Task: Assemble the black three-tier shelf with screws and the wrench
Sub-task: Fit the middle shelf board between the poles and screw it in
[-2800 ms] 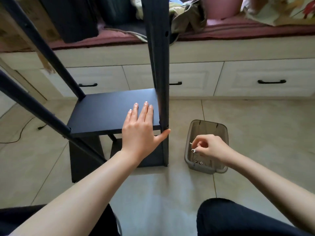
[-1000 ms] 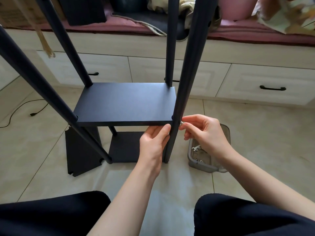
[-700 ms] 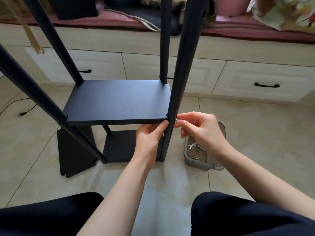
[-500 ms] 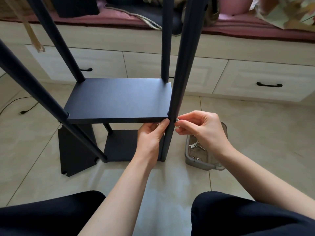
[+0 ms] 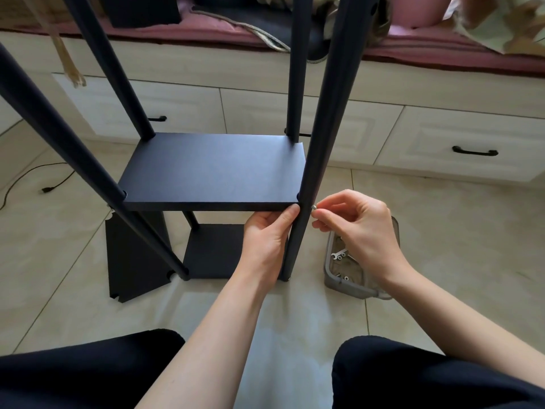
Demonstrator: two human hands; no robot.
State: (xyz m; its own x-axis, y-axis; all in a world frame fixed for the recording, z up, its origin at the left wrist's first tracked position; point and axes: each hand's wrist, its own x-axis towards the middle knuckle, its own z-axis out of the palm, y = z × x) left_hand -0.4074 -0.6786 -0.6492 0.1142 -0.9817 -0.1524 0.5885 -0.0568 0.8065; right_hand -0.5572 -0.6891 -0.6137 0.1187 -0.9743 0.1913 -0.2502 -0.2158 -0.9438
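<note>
Unmarked black shelf [image 5: 212, 169], unlabelled screw [image 5: 314, 207]

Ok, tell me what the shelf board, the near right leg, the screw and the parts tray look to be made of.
Shelf board: probably laminated wood board, matte black, flat with a square-cut edge.
Near right leg: likely painted metal tube; round, smooth, soft sheen.
Screw: metal, silvery and shiny.
Parts tray: plastic, grey and translucent; its contents show through the wall.

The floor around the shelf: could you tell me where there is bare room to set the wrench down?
Bare tile lies right of the grey tray, toward the drawers, and left of the loose black panel near the cable. It is crowded at the front-right post, where the left hand and right hand work.
</note>
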